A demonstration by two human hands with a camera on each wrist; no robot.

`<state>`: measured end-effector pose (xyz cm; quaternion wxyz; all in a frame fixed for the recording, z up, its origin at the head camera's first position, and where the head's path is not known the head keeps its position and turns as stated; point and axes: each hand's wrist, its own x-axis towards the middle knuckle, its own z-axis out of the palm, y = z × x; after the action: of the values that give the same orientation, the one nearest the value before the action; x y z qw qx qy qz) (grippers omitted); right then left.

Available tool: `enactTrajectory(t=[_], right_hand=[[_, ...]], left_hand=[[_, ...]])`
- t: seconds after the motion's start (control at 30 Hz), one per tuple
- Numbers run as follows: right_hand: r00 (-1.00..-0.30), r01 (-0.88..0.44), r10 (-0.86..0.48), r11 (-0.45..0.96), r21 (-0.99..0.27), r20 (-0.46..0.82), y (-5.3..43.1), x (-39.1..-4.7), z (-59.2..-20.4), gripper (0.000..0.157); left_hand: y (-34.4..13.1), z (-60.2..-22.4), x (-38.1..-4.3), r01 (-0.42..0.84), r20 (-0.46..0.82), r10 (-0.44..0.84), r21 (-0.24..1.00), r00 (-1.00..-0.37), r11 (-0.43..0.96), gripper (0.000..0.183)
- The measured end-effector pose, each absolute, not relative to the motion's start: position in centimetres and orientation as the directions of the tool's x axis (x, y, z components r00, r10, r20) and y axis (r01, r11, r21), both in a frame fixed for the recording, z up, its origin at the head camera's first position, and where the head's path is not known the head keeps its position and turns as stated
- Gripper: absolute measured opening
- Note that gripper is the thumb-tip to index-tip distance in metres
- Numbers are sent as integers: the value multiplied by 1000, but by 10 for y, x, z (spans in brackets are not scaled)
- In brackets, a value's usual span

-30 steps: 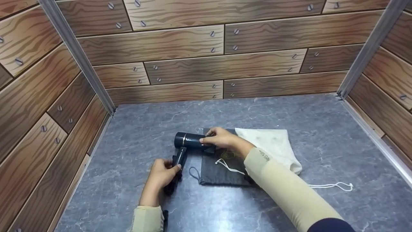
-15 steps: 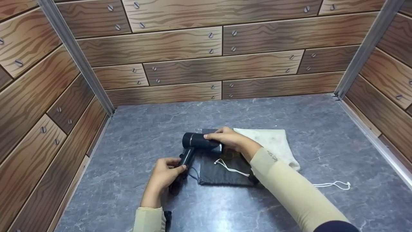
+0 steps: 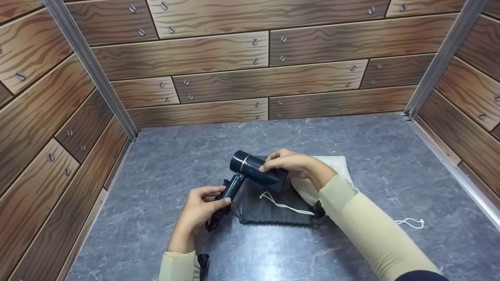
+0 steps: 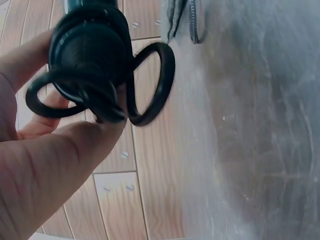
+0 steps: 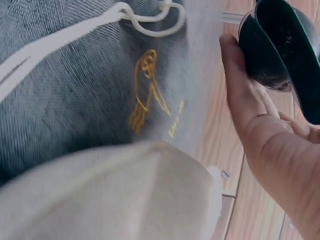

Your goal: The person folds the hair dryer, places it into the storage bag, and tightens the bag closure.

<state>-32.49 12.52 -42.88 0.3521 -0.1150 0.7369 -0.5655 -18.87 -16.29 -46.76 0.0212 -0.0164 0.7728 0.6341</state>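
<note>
A dark teal hair dryer [image 3: 254, 168] is held between both hands, its barrel slanting down to the right in the head view. My left hand [image 3: 201, 207] grips the handle, thumb on the near side; a looped black cord [image 4: 159, 90] hangs at the handle's end in the left wrist view. My right hand [image 3: 295, 164] holds the barrel near its flat nozzle [image 5: 300, 65]. Below lies a dark grey drawstring bag [image 3: 273, 210] with a yellow drawing on it. A white cloth bag [image 5: 110, 195] lies beside it, partly hidden by the right arm.
A white drawstring [image 3: 283, 205] crosses the dark bag, and another white cord loop [image 3: 410, 223] lies at the right. Wood-patterned walls [image 3: 218, 86] enclose the grey marbled tabletop [image 3: 187, 148] at the back and sides.
Both hands have moved the hair dryer to the right, over the dark bag. The barrel has turned from nearly level to slanting, its nozzle end lower in the view.
</note>
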Motion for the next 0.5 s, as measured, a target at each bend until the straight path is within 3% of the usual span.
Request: enactTrajectory(t=[0.2,0.33,0.5], right_hand=[[-677,233,-610,353,-906,-412,146,-321,-422,53],[-666,242,-618,350,-905,-417,157,-314,-422,47],[-705,222,-575,377,-899,-415,164,-303,-416,39]], left_hand=[[-155,-462,-187,-77,-87,75,989,-993,124,49],[-150,-458,-187,-88,-102,137,991,-985,105,53],[-147,-453,-185,-31,-54,239,994,-969,101,47]])
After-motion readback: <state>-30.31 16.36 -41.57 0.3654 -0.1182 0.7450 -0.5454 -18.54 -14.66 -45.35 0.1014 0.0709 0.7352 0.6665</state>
